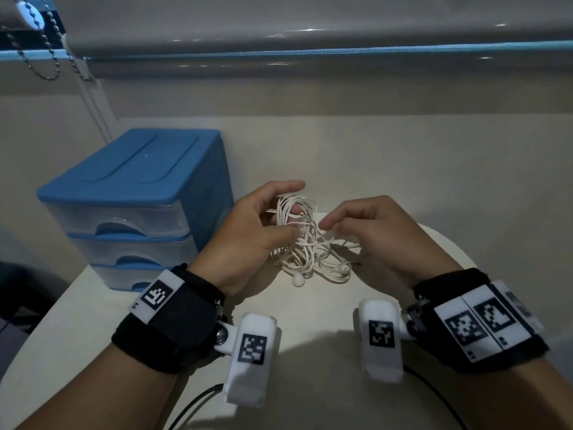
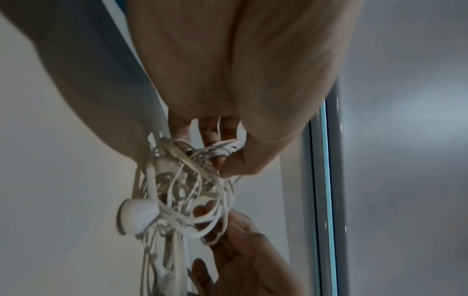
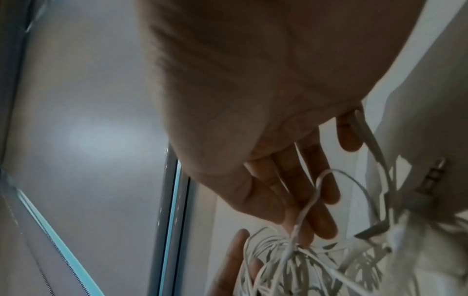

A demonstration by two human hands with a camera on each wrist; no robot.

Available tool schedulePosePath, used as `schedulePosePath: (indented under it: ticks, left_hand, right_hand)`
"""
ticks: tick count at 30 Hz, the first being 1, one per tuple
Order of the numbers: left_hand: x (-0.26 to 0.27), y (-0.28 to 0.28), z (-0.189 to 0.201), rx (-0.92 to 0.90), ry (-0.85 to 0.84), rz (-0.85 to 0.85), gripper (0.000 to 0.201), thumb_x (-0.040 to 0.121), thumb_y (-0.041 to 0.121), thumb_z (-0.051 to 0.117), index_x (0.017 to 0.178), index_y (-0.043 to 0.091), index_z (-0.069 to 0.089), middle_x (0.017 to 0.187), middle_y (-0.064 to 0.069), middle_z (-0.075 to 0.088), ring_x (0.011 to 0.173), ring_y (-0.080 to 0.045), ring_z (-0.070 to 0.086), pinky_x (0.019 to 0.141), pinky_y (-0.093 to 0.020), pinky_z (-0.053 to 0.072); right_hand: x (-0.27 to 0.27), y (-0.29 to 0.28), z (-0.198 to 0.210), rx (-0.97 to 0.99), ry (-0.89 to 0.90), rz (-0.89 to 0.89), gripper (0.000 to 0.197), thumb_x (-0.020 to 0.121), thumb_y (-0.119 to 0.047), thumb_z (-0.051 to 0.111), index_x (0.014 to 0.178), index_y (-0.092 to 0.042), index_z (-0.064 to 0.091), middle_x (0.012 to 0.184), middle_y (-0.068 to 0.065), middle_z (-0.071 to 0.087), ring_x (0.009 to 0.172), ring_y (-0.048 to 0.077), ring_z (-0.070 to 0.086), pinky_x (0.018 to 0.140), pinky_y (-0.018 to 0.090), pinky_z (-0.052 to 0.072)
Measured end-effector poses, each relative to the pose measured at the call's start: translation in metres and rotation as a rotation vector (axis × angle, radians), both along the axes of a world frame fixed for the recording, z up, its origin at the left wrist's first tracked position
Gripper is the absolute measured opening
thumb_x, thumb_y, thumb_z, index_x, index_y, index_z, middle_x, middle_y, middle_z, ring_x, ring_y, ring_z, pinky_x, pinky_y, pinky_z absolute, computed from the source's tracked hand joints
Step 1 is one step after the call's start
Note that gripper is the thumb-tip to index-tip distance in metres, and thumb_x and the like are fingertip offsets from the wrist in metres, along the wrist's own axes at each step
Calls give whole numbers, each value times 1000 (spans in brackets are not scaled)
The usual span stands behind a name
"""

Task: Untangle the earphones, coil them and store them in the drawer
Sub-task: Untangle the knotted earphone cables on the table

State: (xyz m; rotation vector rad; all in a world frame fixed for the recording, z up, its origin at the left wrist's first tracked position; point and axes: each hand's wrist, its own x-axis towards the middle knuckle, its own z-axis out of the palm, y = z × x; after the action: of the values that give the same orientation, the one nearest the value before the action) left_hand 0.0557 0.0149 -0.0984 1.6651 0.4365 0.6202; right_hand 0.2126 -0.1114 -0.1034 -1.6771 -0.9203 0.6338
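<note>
A tangled bundle of white earphones [image 1: 305, 246] hangs from my left hand [image 1: 280, 212] down to the white table [image 1: 313, 308]. Several loops are wound around the fingers, and the thumb presses the strands against them. Both earbuds lie on the table; one earbud [image 2: 138, 216] is large in the left wrist view. My right hand [image 1: 328, 223] is just right of the bundle, fingers nearly straight and touching loose strands [image 3: 303, 210] that run across them. The metal plug [image 3: 435, 170] lies on the table nearby. A blue drawer unit [image 1: 133, 193] stands at the left, its drawers closed.
The drawer unit has three clear-fronted drawers [image 1: 124, 221] stacked under a blue lid. The table's rounded edge [image 1: 459, 243] curves down the right side. A wall and a roller blind [image 1: 310, 35] with a bead chain [image 1: 46, 57] rise behind the table.
</note>
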Motion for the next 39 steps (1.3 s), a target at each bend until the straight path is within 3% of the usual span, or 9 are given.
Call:
schedulePosePath:
  ticks: [6, 10, 16, 21, 25, 30, 33, 37, 39]
  left_hand:
    - [1, 3, 0, -9, -53, 54, 61, 86, -20, 62, 129, 23, 67, 107, -8, 71, 95, -16, 68, 81, -30, 60]
    - [0, 2, 0, -36, -69, 56, 54, 90, -12, 64, 130, 24, 66, 115, -16, 70, 95, -20, 69, 80, -29, 58]
    - [1, 0, 3, -80, -16, -22, 56, 93, -8, 57, 138, 24, 60, 119, -12, 72, 109, -29, 70, 94, -43, 55]
    - [3, 3, -2, 23, 37, 18, 61, 90, -14, 60, 138, 23, 59, 114, -14, 70, 96, -27, 73, 88, -33, 59]
    - [1, 7, -3, 88, 99, 102, 51, 87, -3, 72, 128, 27, 66, 92, -3, 57, 75, -11, 58, 68, -12, 49]
    - [2, 3, -1, 103, 262, -35, 58, 92, 21, 74, 141, 45, 54, 112, 6, 71, 100, -5, 69, 91, -22, 50]
    - [2, -7, 1, 38, 220, -150, 69, 91, 8, 74, 148, 36, 46, 111, -1, 65, 85, 7, 67, 75, -10, 51]
    - [0, -9, -5, -20, 221, -227, 76, 84, -3, 79, 144, 34, 50, 123, -16, 65, 92, -14, 71, 79, -26, 59]
    - [-2, -3, -5, 134, 308, -246, 82, 80, 4, 85, 143, 41, 48, 120, -7, 68, 97, -18, 71, 89, -31, 59]
  right_hand:
    - [-7, -10, 7, 18, 15, 124, 20, 86, -1, 68, 67, 0, 71, 53, 15, 45, 47, 20, 39, 58, 31, 37]
    - [-12, -14, 13, 84, 50, 262, 22, 84, -15, 79, 73, 2, 72, 55, 15, 47, 53, 16, 42, 56, 24, 38]
    - [2, -9, 9, 228, -100, -15, 13, 86, -12, 76, 73, -11, 77, 84, 29, 68, 75, 20, 56, 76, 32, 44]
    - [7, -9, 8, 197, -158, -151, 12, 83, -13, 75, 71, -12, 78, 80, 17, 73, 72, 21, 56, 68, 31, 43]
    - [5, -9, 7, 174, -171, -123, 8, 80, -17, 80, 72, -15, 79, 80, 15, 75, 68, 28, 59, 73, 31, 48]
    - [-2, -11, 11, 204, -83, -75, 7, 80, -5, 80, 73, -6, 78, 72, 20, 73, 57, 14, 63, 58, 21, 50]
    - [-1, -9, 10, 201, -145, -70, 9, 80, -8, 80, 72, -11, 79, 71, 13, 75, 62, 13, 65, 64, 24, 51]
    - [0, -8, 9, 191, -159, -89, 10, 79, -9, 79, 70, -12, 77, 71, 15, 73, 62, 15, 64, 62, 25, 51]
    - [0, -6, 8, 201, -176, -122, 8, 76, -12, 78, 68, -13, 75, 72, 19, 71, 62, 17, 62, 62, 29, 49]
